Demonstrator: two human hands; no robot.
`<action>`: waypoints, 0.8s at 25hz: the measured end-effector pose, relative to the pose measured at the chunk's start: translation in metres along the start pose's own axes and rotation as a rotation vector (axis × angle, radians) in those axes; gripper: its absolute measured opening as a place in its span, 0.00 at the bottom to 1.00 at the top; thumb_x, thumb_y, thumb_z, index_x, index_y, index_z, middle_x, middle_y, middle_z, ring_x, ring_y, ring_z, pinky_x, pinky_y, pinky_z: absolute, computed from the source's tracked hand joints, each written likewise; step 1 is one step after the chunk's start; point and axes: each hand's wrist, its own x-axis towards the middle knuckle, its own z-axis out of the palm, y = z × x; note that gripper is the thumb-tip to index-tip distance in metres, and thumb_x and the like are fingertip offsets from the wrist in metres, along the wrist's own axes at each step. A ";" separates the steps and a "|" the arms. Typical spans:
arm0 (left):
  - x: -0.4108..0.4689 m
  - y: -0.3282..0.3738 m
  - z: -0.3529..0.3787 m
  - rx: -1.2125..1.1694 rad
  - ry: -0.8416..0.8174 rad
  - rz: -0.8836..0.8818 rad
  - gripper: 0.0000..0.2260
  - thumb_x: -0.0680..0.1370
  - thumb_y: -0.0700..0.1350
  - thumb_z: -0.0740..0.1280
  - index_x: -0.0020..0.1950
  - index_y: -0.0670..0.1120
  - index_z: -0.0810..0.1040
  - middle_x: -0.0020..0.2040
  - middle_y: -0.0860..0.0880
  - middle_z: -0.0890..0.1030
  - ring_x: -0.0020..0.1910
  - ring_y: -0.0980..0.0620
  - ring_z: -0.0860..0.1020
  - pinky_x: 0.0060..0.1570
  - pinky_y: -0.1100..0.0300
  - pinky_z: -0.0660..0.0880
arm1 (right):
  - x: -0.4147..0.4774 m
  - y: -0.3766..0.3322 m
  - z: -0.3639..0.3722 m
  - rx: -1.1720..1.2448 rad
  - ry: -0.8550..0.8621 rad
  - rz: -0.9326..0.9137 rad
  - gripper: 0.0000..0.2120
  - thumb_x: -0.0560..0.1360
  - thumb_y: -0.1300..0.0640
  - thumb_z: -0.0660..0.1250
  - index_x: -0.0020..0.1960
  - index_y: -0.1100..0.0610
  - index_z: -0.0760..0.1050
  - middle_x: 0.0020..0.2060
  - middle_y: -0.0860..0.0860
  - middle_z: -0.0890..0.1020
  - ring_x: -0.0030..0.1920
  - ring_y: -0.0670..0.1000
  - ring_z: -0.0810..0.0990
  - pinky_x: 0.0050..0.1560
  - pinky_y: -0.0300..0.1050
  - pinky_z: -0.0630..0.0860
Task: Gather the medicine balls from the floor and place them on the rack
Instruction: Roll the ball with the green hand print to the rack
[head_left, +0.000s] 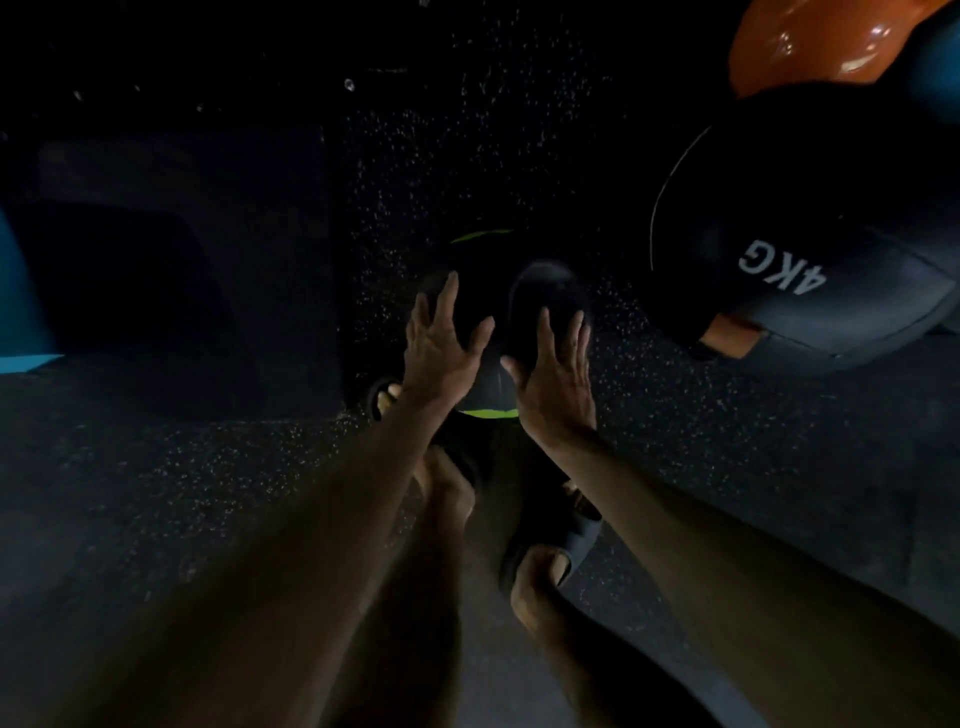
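Note:
A black medicine ball with green stripes (488, 270) lies on the dark speckled floor straight below me. My left hand (441, 343) lies on its left side with straight, spread fingers. On the ball's right side is my right hand (556, 374), fingers also straight and spread. Both palms press against the ball. A larger black medicine ball marked 4KG (810, 239) sits at the right. Behind it an orange ball (826, 41) shows at the top right corner. No rack is visible.
My feet in dark sandals (550, 540) stand just behind the striped ball. The rubber floor (208, 493) is dim. A dark raised block (182, 234) fills the left, with a blue surface (21, 312) at the far left edge.

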 end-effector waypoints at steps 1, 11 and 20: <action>0.001 -0.002 0.001 0.015 -0.008 0.021 0.34 0.79 0.66 0.58 0.81 0.57 0.51 0.81 0.40 0.53 0.79 0.37 0.52 0.74 0.36 0.59 | 0.012 -0.010 -0.005 0.006 0.011 0.015 0.38 0.81 0.36 0.54 0.82 0.50 0.41 0.80 0.57 0.37 0.80 0.56 0.35 0.80 0.56 0.44; 0.096 0.003 -0.058 -0.178 0.016 0.009 0.29 0.81 0.65 0.52 0.81 0.55 0.57 0.76 0.41 0.66 0.73 0.40 0.65 0.72 0.40 0.64 | 0.098 -0.112 -0.031 0.096 0.256 0.036 0.24 0.84 0.44 0.53 0.78 0.50 0.62 0.80 0.59 0.54 0.81 0.58 0.49 0.80 0.56 0.51; 0.118 -0.061 -0.112 -0.309 0.124 -0.265 0.21 0.86 0.49 0.52 0.78 0.49 0.65 0.73 0.45 0.72 0.71 0.44 0.71 0.70 0.48 0.70 | 0.106 -0.129 -0.005 0.359 0.033 0.325 0.42 0.78 0.34 0.58 0.82 0.52 0.45 0.77 0.64 0.57 0.75 0.66 0.60 0.72 0.60 0.63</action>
